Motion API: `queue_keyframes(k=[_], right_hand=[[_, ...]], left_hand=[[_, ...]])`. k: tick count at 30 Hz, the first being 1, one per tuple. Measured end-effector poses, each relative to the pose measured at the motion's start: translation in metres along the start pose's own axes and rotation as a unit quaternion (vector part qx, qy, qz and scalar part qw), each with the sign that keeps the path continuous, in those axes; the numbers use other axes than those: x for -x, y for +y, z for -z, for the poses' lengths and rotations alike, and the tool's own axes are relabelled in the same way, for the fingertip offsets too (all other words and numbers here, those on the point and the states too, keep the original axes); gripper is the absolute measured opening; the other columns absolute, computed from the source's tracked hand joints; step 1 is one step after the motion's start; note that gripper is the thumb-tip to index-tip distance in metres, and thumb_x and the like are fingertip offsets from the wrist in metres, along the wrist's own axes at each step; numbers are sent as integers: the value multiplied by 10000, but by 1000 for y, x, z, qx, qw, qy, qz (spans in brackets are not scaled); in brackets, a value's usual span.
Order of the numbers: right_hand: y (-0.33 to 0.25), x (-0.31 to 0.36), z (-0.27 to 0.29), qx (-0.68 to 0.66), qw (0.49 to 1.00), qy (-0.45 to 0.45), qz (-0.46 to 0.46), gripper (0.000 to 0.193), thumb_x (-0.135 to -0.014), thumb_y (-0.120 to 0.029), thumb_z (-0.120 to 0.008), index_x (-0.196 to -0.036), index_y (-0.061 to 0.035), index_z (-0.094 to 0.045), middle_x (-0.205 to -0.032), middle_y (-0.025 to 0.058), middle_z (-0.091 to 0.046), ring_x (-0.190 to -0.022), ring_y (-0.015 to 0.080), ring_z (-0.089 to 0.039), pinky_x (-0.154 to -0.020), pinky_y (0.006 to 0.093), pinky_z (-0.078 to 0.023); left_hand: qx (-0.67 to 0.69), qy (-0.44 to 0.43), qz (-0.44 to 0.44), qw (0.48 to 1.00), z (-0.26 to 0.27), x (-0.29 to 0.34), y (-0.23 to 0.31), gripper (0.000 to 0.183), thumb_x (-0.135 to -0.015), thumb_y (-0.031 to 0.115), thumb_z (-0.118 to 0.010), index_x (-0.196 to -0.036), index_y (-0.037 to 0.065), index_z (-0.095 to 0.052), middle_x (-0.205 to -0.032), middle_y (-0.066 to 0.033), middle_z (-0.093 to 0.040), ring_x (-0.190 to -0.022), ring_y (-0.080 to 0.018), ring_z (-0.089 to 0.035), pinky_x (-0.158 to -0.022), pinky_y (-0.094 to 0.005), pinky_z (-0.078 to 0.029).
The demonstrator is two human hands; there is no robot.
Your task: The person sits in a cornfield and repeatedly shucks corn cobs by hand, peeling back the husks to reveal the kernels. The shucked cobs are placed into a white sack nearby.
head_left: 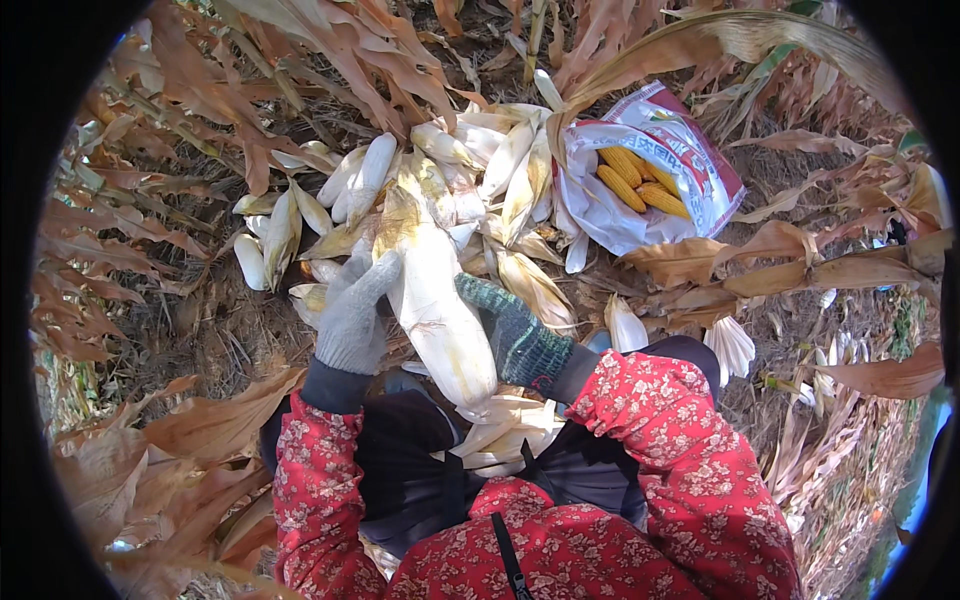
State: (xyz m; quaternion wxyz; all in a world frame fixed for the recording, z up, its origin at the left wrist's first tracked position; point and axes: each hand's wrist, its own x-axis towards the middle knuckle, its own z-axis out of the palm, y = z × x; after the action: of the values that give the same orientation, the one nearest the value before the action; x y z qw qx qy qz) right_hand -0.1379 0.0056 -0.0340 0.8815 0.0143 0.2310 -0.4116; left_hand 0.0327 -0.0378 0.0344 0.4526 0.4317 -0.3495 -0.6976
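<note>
A large ear of corn in its pale husk (pixel 438 315) lies lengthwise between my hands, its brownish tip pointing away from me. My left hand (pixel 355 315), in a light grey knitted glove, is closed against the ear's left side, with the thumb on the husk. From the right, my right hand (pixel 515 335), in a dark green knitted glove, grips the other side; some of its fingers are hidden by the ear. Just beyond is a heap of husked-over ears (pixel 500 165). Loose husks (pixel 505 440) lie between my legs.
To the far right stands an open white and red sack (pixel 615 225) with several bare yellow corn ears (pixel 640 180) inside. Dry brown corn stalks and leaves (pixel 330 60) crowd around. A long leaf (pixel 740 40) arches above the sack. Peeled husks (pixel 730 350) lie right of my knee.
</note>
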Motion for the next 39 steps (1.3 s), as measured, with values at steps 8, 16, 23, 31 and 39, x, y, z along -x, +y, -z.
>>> queue_keyframes(k=[8, 16, 23, 31, 39], right_hand=[[-6, 2, -17, 91, 994, -64, 14, 490, -904, -218, -652, -1310, 0, -484, -1178, 147, -614, -1045, 243, -620, -926, 371, -509], [10, 3, -33, 359, 921, 122, 89, 451, -876, -275, -694, -1210, -13, -542, -1061, 100, -640, -964, 161, -622, -828, 318, -526], [1, 8, -23, -15, 997, -53, -53, 297, -901, -191, -586, -1132, -4, -590, -1062, 146, -661, -989, 268, -643, -913, 432, -515], [-18, 14, -35, 38, 992, -123, -12, 489, -918, -233, -628, -1328, -9, -483, -1240, 109, -595, -1090, 204, -593, -971, 307, -448], [-69, -19, -18, 42, 975, 91, 197, 458, -861, -412, -688, -1142, -62, -593, -946, 63, -647, -795, 206, -635, -733, 382, -541]], left_hand=[[127, 16, -5, 992, 9, 6, 12, 280, -925, 135, -587, -1169, 11, -529, -1079, -88, -622, -1006, -181, -626, -896, -318, -507], [-104, -17, -35, 994, -6, 12, 11, 420, -893, 108, -597, -1275, -27, -486, -1177, -114, -605, -992, -186, -634, -872, -307, -506], [-234, -36, -98, 967, 8, 26, 11, 398, -861, 69, -613, -1242, -10, -525, -1190, -136, -591, -1091, -240, -590, -921, -352, -470], [-41, -120, -36, 991, 28, 43, 20, 551, -811, 104, -664, -1292, -23, -426, -1102, -185, -619, -978, -325, -647, -895, -441, -517], [-379, -426, 88, 817, -6, 82, -39, 335, -854, 192, -652, -1102, -6, -549, -901, -116, -658, -828, -243, -641, -729, -354, -488]])
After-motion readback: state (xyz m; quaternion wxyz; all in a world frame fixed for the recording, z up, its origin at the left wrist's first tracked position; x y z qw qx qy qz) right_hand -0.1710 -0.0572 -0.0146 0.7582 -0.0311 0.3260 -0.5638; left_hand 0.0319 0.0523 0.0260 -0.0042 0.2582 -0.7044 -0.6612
